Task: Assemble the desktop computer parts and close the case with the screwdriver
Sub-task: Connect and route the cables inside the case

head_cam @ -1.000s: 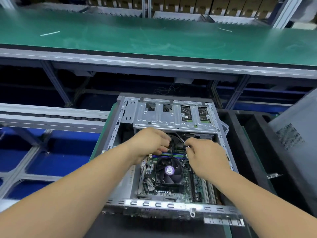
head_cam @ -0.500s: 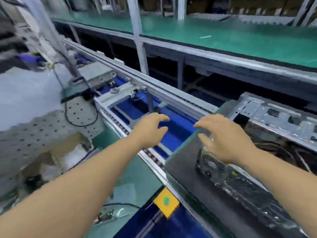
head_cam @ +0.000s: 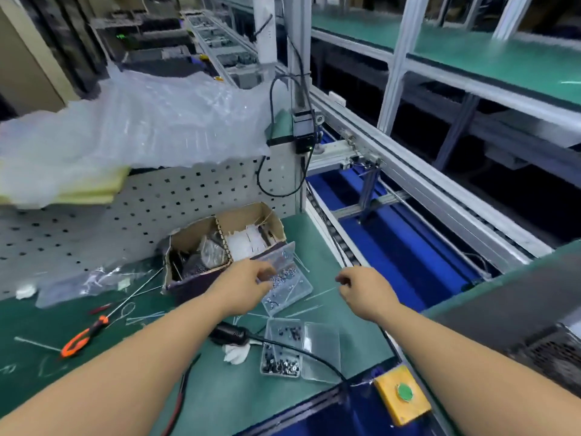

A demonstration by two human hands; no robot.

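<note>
While reaching over green bench (head_cam: 220, 394): left hand (head_cam: 245, 291) above open clear screw box (head_cam: 287, 287), fingers loosely curled toward the silver screws, nothing visibly pinched; contact with box cannot be told. Right hand (head_cam: 366, 292) in air near bench edge, just right of that box, fingers curled inward, no object seen in grip.

Orange-and-black screwdriver (head_cam: 85, 336) lying flat on bench at left, well apart from both hands, shaft pointing up-right toward cardboard box (head_cam: 220, 243). Cardboard box standing against perforated panel (head_cam: 151, 202), holding bagged parts and white slips. Second clear box (head_cam: 283, 350) with dark screws nearer the body, lid opened flat to its right; black cable (head_cam: 301, 354) crossing over it. Loose cable ties scattered around both boxes. Yellow button box (head_cam: 402, 394) with green button at lower right. Computer case (head_cam: 540, 347) only partly in frame at far right, vented panel showing. Bubble wrap (head_cam: 141, 121) piled on top of panel
</note>
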